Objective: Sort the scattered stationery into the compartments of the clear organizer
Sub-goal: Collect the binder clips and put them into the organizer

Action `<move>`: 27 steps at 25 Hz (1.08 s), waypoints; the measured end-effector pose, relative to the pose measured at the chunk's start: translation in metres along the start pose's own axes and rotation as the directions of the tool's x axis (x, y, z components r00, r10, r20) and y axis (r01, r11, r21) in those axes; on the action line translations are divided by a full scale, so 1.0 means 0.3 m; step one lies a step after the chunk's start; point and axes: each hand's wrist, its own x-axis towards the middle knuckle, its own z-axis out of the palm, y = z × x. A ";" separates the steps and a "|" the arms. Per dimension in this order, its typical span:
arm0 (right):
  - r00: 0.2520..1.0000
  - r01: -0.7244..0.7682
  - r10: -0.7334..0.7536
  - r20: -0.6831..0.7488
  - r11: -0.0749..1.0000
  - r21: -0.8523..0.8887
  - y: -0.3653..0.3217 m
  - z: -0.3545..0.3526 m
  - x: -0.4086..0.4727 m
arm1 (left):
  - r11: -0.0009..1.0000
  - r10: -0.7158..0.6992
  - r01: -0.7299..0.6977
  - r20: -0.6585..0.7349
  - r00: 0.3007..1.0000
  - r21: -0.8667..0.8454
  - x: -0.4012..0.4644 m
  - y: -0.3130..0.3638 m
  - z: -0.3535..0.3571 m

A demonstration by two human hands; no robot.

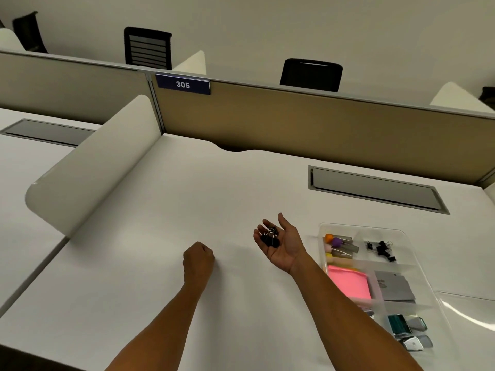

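Black clips in palm: a small heap of black binder clips (270, 236) with silver wire handles lies in the upturned right hand (281, 243), above the desk and just left of the organizer.
Right hand: palm up, fingers slightly cupped around the clips, thumb spread toward the back of the desk; it cradles them rather than pinching.
Left hand: the left hand (198, 259) is clenched in a fist, knuckles up, low over the white desk (166, 210) near its middle, left of the right hand and apart from it; whether anything is inside the fist cannot be told.
Organizer: the clear organizer (407, 236) lies near the right edge of the desk, touching nothing but the desktop.
Far-right compartment: more black binder clips (381, 250).
Far-left compartment: push pins with coloured ball heads (334, 243), orange, purple, yellow and pale pink.
Middle-left compartment: a pink sticky-note pad (349, 285).
Middle-right compartment: a grey card (395, 287), its print too blurred to read.
Near compartment: teal and grey items (407, 328), too blurred to name.
Back of desk: a grey cable flap (375, 188) is set in the desktop beyond the organizer; the tan partition (308, 124) carries a blue plate reading 305 (183, 84).
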 end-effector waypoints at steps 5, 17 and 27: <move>0.999 0.043 -0.043 -0.005 0.999 -0.006 -0.054 -0.031 -0.049 | 0.639 -0.312 0.500 0.398 0.863 -0.585 -0.047 0.172 0.025; 0.977 0.163 -0.161 -0.138 0.987 -0.001 -0.228 -0.183 -0.197 | 0.049 -0.008 0.786 0.786 0.618 -0.617 -0.289 0.672 0.182; 0.864 0.395 -0.327 -0.383 0.912 0.111 -0.402 -0.419 -0.332 | 0.172 0.024 0.814 0.829 0.559 -0.554 -0.531 0.880 0.437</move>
